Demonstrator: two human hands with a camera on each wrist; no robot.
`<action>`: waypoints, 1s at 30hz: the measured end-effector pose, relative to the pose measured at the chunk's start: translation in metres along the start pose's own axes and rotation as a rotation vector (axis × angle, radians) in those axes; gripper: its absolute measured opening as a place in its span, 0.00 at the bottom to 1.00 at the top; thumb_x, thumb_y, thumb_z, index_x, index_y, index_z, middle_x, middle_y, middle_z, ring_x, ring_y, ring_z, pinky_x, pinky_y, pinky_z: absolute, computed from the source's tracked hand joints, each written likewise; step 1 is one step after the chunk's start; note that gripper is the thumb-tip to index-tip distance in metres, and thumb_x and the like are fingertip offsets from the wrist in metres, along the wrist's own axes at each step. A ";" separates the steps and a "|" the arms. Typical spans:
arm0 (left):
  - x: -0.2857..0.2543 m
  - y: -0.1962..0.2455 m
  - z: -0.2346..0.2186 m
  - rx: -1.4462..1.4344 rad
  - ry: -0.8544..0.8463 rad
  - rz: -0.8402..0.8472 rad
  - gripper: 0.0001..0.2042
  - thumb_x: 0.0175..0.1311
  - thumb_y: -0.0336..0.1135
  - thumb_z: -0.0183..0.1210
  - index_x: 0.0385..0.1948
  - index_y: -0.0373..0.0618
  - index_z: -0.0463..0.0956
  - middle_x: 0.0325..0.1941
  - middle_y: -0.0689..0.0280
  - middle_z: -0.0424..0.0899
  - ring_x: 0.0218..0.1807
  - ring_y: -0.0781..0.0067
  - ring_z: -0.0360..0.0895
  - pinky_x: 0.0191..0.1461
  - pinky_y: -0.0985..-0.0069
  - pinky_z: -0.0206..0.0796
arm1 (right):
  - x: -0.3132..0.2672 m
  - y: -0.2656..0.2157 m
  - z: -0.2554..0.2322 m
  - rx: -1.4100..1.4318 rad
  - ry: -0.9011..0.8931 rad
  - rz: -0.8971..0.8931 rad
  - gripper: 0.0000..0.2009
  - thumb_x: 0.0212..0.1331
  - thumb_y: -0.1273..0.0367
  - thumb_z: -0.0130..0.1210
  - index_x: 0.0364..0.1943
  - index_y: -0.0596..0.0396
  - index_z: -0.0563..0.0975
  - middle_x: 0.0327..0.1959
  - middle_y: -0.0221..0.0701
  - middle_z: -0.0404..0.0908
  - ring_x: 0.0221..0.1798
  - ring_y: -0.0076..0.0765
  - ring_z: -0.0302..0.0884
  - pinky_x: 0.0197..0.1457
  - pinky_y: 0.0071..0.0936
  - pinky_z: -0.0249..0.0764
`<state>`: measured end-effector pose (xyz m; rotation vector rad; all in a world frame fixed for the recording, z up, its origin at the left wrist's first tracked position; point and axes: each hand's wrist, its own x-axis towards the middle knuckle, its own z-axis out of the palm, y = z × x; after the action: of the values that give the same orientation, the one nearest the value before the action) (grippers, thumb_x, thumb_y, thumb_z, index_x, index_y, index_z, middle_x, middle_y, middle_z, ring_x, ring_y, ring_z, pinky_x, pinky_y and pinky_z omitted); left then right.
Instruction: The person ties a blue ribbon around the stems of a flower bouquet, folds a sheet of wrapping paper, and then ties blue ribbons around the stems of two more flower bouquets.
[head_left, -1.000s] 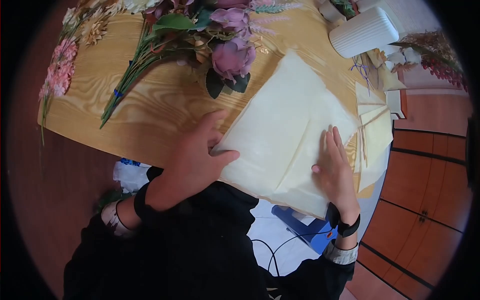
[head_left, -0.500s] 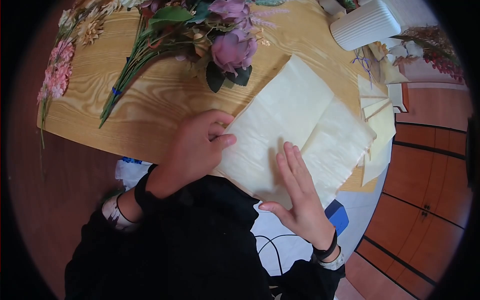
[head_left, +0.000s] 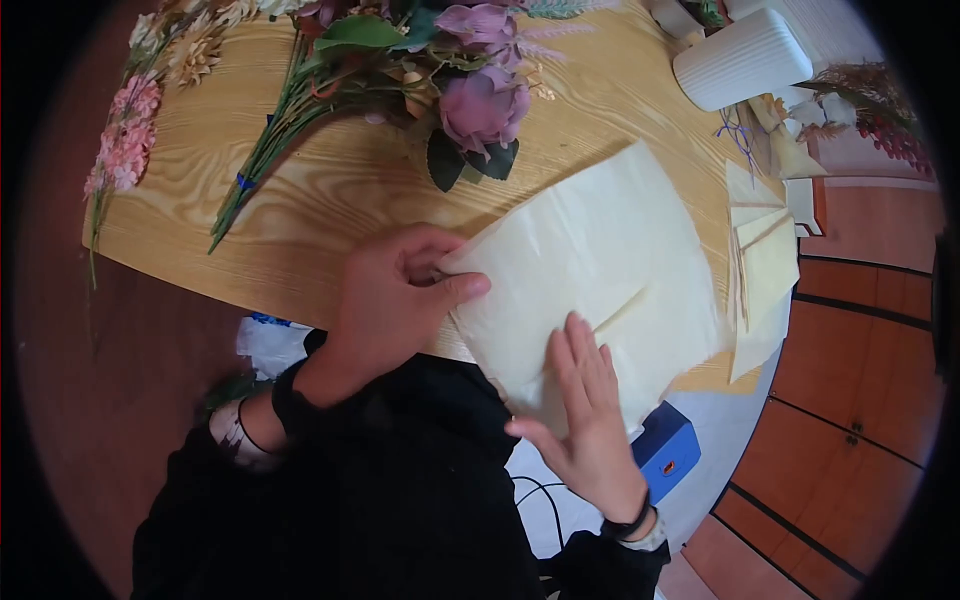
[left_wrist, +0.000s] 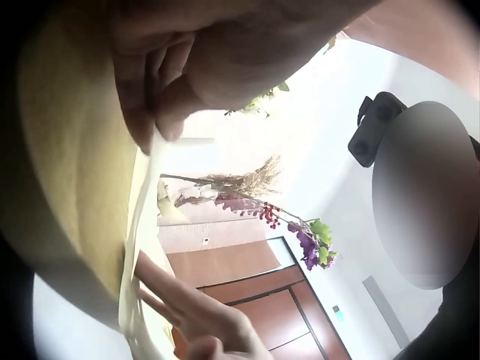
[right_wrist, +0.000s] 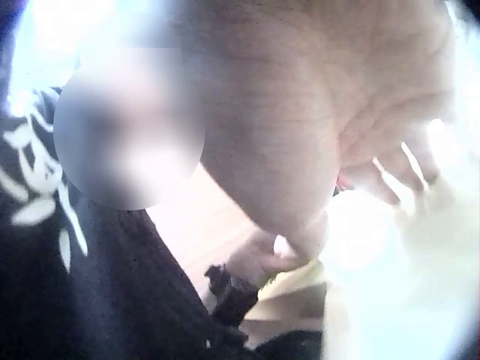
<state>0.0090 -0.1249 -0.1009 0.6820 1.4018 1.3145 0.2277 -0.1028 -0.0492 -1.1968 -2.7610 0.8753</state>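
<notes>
The cream paper (head_left: 640, 225) sits in front of the person at the near edge of the table, right of the middle, its near part reaching out past the edge. A short crease runs through it near the right fingertips. The left hand (head_left: 385, 300) has the paper's left edge pinched, thumb on top and curled fingers behind. The right hand (head_left: 595, 430) lies against the near part of the paper, fingers nearly straight, thumb spread to the left, gripping nothing.

Past the paper is the wood-grained table (head_left: 330, 215). On its far side lie purple flowers (head_left: 484, 105) with dark leaves, their green stems (head_left: 265, 165) slanting toward the near left, bound with a blue tie (head_left: 244, 181). Pink blossoms (head_left: 125, 135) lie at the far left. To the right of the paper are more pale sheets (head_left: 768, 265), overlapping; a white ribbed pot (head_left: 745, 60) is farther back. Below the near edge on the right sits a blue object (head_left: 665, 445), and brown cabinets (head_left: 850, 370) stand off to the right.
</notes>
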 end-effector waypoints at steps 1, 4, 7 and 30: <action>0.003 0.004 -0.002 0.069 -0.017 0.042 0.13 0.50 0.24 0.66 0.38 0.34 0.76 0.34 0.63 0.83 0.38 0.81 0.78 0.41 0.82 0.71 | -0.002 0.004 -0.011 0.005 0.007 -0.003 0.37 0.50 0.57 0.62 0.59 0.69 0.62 0.67 0.53 0.55 0.70 0.54 0.52 0.68 0.48 0.52; 0.018 0.036 -0.007 0.224 -0.359 -0.066 0.09 0.48 0.25 0.67 0.32 0.36 0.79 0.29 0.66 0.83 0.33 0.84 0.77 0.36 0.83 0.69 | 0.002 0.013 -0.046 0.371 0.185 0.001 0.21 0.43 0.71 0.68 0.43 0.65 0.78 0.55 0.48 0.73 0.54 0.48 0.74 0.50 0.31 0.73; 0.033 0.052 0.003 0.502 -0.485 0.268 0.08 0.47 0.26 0.67 0.30 0.38 0.81 0.25 0.68 0.82 0.29 0.84 0.75 0.32 0.81 0.65 | 0.036 0.012 -0.078 0.100 0.340 -0.246 0.19 0.45 0.72 0.66 0.42 0.65 0.77 0.49 0.46 0.77 0.51 0.46 0.75 0.57 0.35 0.67; 0.056 0.081 0.039 0.155 -0.311 0.341 0.08 0.55 0.22 0.61 0.36 0.30 0.78 0.31 0.62 0.84 0.32 0.82 0.79 0.37 0.85 0.70 | 0.081 0.033 -0.120 0.503 0.116 0.098 0.09 0.56 0.68 0.62 0.35 0.60 0.83 0.25 0.26 0.81 0.27 0.15 0.69 0.33 0.16 0.67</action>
<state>0.0097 -0.0417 -0.0359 1.2180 1.1734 1.2966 0.2185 0.0292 0.0194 -1.2355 -2.2087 1.3524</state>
